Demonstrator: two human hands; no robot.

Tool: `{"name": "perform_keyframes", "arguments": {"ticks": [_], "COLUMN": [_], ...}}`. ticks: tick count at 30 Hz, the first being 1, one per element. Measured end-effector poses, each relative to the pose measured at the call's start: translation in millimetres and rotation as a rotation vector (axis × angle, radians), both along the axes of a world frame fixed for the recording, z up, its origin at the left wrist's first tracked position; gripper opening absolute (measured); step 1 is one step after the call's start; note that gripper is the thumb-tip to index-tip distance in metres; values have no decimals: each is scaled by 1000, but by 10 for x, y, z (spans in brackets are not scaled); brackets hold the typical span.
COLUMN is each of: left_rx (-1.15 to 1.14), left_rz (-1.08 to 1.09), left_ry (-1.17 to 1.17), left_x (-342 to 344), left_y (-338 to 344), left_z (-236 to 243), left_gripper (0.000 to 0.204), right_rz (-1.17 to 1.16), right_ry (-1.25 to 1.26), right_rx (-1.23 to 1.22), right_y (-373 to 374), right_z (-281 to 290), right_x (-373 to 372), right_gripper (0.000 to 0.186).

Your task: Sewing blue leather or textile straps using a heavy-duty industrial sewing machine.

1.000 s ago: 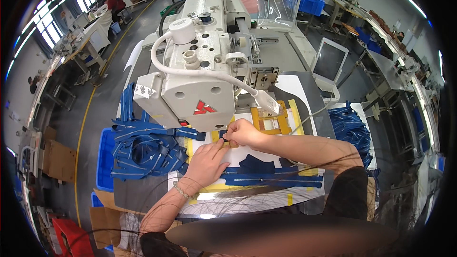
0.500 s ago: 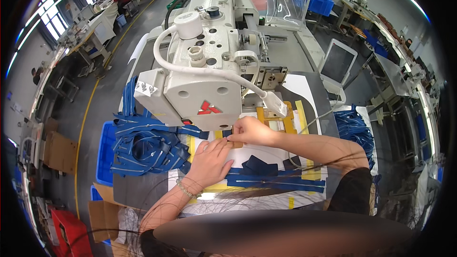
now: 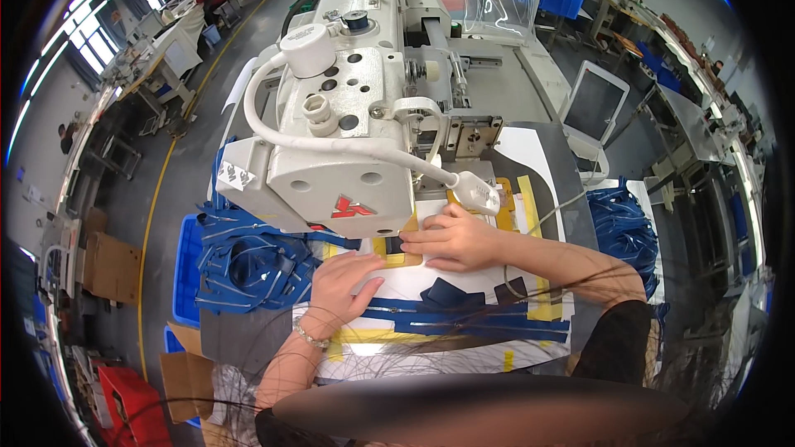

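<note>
My left hand lies flat with its fingers stretched out, the tips at the left side of a yellow frame on a white board. On the other side of that frame, my right hand rests palm down, fingers extended and holding nothing visible. A small dark blue fabric piece shows inside the frame, partly under the sewing machine head. Nearer to me are folded dark blue fabric pieces and blue zipper strips laid crosswise.
A heap of blue zippers sits at the left, by a blue bin. More zippers lie at the right. A white cable connector hangs above my right hand. A screen stands at the back right.
My right hand has gone from a pinch beside the left fingertips to lying flat, farther right. My left hand has drawn slightly back to the left. The whole view has shifted a little.
</note>
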State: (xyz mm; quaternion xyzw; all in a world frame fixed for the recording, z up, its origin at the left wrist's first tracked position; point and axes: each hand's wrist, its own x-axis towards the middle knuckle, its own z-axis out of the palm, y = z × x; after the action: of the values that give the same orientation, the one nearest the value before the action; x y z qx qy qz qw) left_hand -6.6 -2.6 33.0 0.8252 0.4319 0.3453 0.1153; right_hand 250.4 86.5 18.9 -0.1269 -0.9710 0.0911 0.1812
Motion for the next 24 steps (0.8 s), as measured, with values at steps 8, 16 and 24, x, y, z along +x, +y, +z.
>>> {"name": "perform_keyframes", "arguments": {"ticks": [8,16,24], "left_rx": [137,95,-213], "left_rz": [93,106,-206], "left_ry": [-88,-67,43], "left_x": [-122,-122,-7], "left_y": [-9,3,-31], "left_z": [196,145,84], "left_gripper": [20,17,21], "right_rz": [57,28,-113], "right_ry": [13,-22,16], "right_rx": [-55,-65,15], "right_y": [40,-12,-277], "right_z": [16,30,165], "right_x": [-29,-79,41], "right_gripper": [37,36,40]}}
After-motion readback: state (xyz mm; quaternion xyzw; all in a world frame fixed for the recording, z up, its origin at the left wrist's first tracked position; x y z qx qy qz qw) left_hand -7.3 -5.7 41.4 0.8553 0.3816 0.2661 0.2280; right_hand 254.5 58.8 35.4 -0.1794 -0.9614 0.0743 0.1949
